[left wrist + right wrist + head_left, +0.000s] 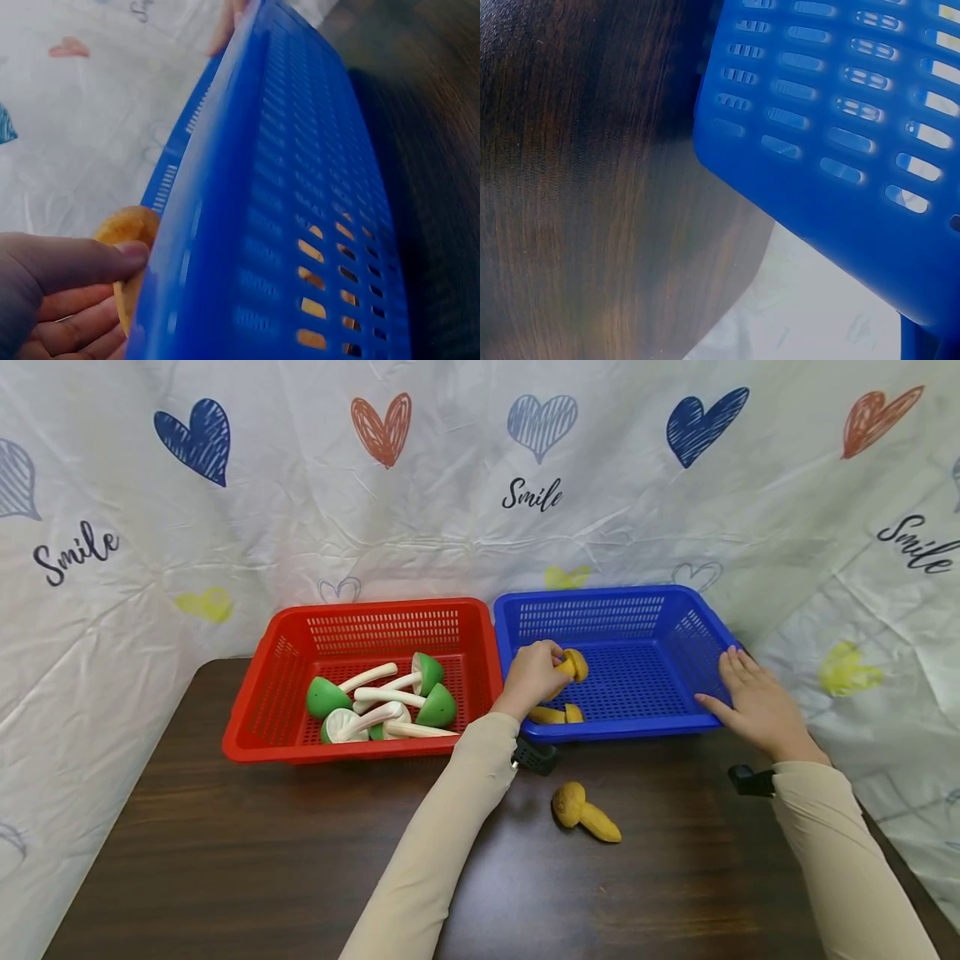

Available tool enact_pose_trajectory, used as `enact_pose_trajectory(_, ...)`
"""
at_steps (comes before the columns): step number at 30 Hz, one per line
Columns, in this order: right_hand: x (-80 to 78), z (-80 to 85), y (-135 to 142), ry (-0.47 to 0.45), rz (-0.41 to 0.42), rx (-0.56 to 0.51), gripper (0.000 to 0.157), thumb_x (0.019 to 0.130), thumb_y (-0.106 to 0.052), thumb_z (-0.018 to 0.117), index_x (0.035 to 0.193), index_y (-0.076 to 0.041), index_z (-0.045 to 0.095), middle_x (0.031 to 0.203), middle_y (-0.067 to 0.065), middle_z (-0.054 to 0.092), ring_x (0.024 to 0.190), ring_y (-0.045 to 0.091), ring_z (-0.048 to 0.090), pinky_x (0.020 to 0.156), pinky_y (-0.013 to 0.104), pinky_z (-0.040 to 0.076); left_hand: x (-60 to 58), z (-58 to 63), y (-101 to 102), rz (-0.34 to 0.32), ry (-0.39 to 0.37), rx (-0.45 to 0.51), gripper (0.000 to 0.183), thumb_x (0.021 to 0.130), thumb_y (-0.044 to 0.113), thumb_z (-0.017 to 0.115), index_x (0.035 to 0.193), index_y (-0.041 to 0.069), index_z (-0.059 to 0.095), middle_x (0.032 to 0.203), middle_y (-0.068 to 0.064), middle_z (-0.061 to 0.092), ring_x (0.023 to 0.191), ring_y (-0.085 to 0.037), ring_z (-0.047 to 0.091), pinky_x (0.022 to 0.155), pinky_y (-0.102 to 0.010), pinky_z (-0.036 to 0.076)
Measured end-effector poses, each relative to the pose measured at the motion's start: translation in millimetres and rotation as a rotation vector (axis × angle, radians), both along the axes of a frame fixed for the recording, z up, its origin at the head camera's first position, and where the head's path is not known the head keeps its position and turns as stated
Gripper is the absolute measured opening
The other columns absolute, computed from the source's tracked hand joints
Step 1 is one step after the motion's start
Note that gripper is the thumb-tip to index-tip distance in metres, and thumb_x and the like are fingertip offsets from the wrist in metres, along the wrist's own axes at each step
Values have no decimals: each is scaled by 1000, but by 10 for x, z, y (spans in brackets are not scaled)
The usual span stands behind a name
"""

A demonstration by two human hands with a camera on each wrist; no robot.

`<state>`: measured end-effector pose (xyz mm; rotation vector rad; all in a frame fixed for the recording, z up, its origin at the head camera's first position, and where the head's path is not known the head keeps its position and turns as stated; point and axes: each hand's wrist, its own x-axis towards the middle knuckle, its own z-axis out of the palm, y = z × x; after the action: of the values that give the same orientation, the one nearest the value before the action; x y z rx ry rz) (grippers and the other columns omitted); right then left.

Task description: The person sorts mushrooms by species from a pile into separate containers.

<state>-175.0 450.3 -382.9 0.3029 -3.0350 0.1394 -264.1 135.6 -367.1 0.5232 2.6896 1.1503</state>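
My left hand (531,675) reaches over the near left part of the blue basket (600,728) and pinches a yellow toy mushroom (576,665). In the left wrist view the thumb presses on that mushroom (129,225) beside the basket's rim. Below the hand, another yellow mushroom (553,715) lies in the basket near its front wall. My right hand (759,700) rests with straight fingers on the basket's right rim; the right wrist view shows only the basket's slotted wall (795,150), the hand itself out of sight. One more yellow mushroom (583,812) lies on the table in front.
A red basket (300,750) stands left of the blue one, holding several green-capped toy mushrooms (437,703) with white stems. Both baskets sit on a dark wooden table (285,852). Behind hangs a white cloth (457,518) printed with hearts.
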Motion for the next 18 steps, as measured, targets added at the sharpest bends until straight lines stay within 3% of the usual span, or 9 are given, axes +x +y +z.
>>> enact_pose_trajectory(4,2,-3,-11,1,-7,-5,78,98,-42,43,137,23,23,140,43,21,137,48,13,111,54,10,-15,-19,28,-32,34,-59,39,83,15,71,120,5,63,109,-5,67,95,-17,63,76,-23,50)
enact_pose_trajectory(9,16,18,-23,0,-8,-6,78,98,-42,44,137,22,23,141,42,21,137,47,13,111,53,11,-51,-35,70,-58,3,-52,39,82,15,74,118,4,65,105,-7,68,92,-17,63,73,-22,50)
enact_pose_trajectory(14,17,14,-23,-12,-14,-13,79,98,-43,43,137,22,22,141,42,20,138,47,11,111,54,11,-74,-59,100,-85,5,-118,36,81,13,73,116,6,67,106,-5,68,92,-16,62,72,-22,50)
enact_pose_trajectory(18,13,3,-9,-21,-16,-19,79,99,-43,41,138,22,20,142,43,18,138,47,10,112,52,8,-70,-67,107,-99,-8,-94,34,82,14,73,115,5,67,105,-5,68,93,-16,62,77,-24,51)
